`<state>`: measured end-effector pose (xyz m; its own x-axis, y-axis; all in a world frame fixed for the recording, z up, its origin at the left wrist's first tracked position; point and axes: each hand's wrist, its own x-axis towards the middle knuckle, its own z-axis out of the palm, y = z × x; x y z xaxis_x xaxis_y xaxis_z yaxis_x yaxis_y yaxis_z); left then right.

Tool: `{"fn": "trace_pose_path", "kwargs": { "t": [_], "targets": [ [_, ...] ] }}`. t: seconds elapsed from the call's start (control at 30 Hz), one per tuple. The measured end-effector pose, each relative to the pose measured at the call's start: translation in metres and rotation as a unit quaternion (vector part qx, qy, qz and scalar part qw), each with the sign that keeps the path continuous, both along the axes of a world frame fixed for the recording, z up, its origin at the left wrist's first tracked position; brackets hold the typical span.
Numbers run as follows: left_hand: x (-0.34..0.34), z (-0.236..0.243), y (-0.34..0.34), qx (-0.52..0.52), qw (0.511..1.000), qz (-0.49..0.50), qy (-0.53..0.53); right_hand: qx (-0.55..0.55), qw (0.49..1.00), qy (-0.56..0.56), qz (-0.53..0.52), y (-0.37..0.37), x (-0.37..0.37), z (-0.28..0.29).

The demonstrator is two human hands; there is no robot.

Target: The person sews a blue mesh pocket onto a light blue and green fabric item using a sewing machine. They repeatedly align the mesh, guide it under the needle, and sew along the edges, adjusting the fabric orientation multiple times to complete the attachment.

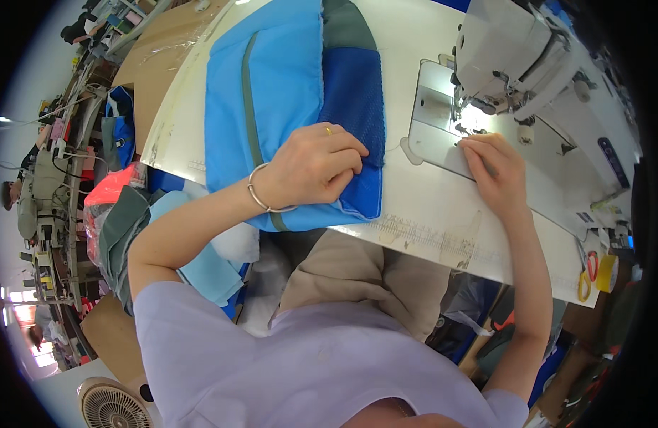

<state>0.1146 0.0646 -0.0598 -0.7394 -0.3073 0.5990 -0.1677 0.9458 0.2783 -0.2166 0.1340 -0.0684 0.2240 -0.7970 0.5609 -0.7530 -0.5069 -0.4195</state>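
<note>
A light blue fabric piece (225,114) with a grey-green strip and a dark blue mesh panel (352,93) lies on the white table, left of the sewing machine (536,64). My left hand (311,167) rests on it with curled fingers, closed on the fabric by the mesh panel's near edge. In front of the lit needle area, above the metal plate (432,132), is my right hand (496,171). Its thumb and forefinger are pinched together. Whatever they hold, if anything, is too small to make out.
Scissors (585,285) with yellow handles and a roll of yellow tape (608,274) are at the table's right corner. Stacked fabric pieces (126,221) lie to the left, below the table edge. A fan (115,405) stands at the lower left.
</note>
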Motion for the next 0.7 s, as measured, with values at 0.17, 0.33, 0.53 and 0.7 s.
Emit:
{"fn": "trace_pose_path", "kwargs": {
  "t": [0.17,0.33,0.53,0.7],
  "targets": [
    [0.007,0.006,0.007,-0.003,0.999,-0.021,-0.040,-0.071,0.992,0.101,-0.005,0.005,0.002,-0.004],
    [0.045,0.055,0.047,-0.037,0.994,-0.053,-0.090,-0.070,0.976,0.161,-0.129,0.064,0.036,-0.012],
    [0.071,0.048,0.078,-0.017,0.974,0.032,-0.222,-0.055,0.982,0.119,-0.139,0.094,0.039,-0.010],
    [0.073,0.053,0.056,0.018,0.984,0.059,-0.166,-0.065,0.987,0.082,-0.125,0.093,0.036,-0.013]
  ]
}}
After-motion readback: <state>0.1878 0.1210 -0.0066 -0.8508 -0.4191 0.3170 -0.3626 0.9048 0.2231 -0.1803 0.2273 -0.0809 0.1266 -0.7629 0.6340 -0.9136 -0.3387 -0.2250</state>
